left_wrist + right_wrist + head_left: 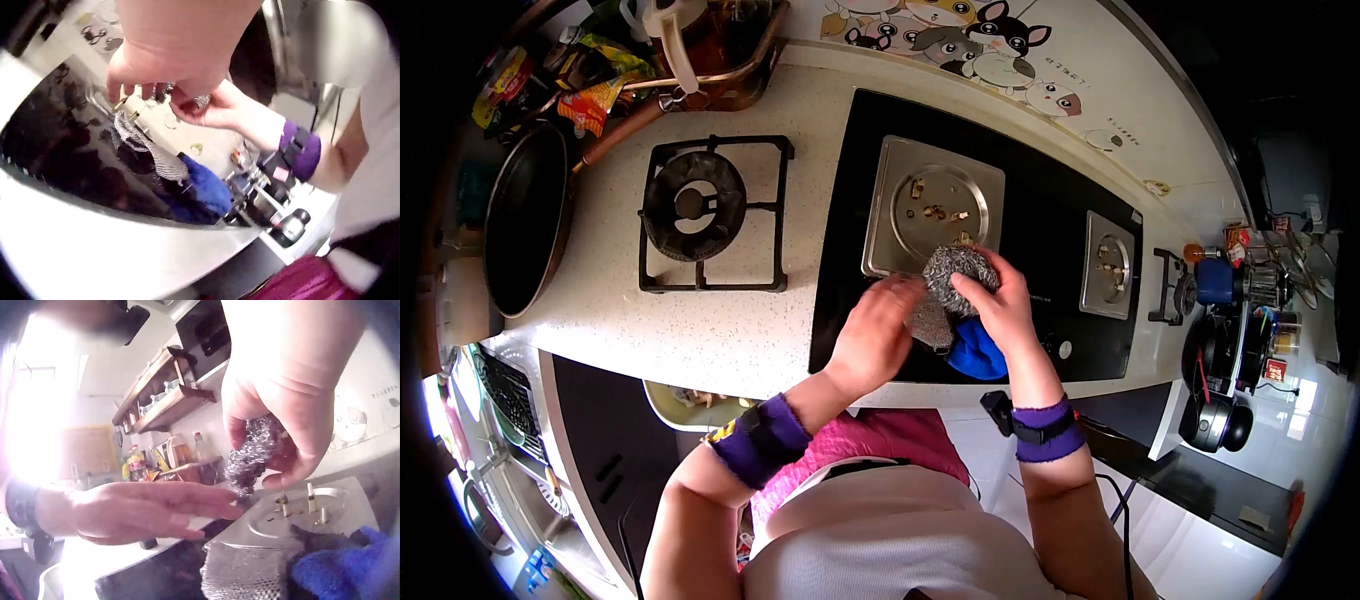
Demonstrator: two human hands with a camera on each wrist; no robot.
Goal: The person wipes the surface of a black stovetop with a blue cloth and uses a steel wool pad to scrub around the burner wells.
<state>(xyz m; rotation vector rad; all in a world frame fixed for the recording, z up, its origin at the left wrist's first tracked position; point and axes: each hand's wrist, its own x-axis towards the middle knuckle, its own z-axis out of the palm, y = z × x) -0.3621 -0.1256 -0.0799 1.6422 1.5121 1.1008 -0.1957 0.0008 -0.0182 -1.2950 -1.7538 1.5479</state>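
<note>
The right hand [1006, 305] pinches a grey steel wool ball [960, 280] above the front edge of a square metal burner plate [882, 215]. Beside it the left hand [876, 335] has its fingers extended, their tips close to the ball. In the right wrist view the left hand [144, 511] is flat with straight fingers, and the right hand [294, 406] curls round the steel wool [253, 453]. Below the hands lie a grey mesh cloth [931, 323] and a blue cloth [977, 352], on the black glass hob [840, 300].
A black pot support [784, 215] stands on the pale counter [615, 330] at the left, near a frying pan [528, 220]. A second burner plate [1092, 262] is at the right. Bottles and packets fill a tray [750, 75] at the back left.
</note>
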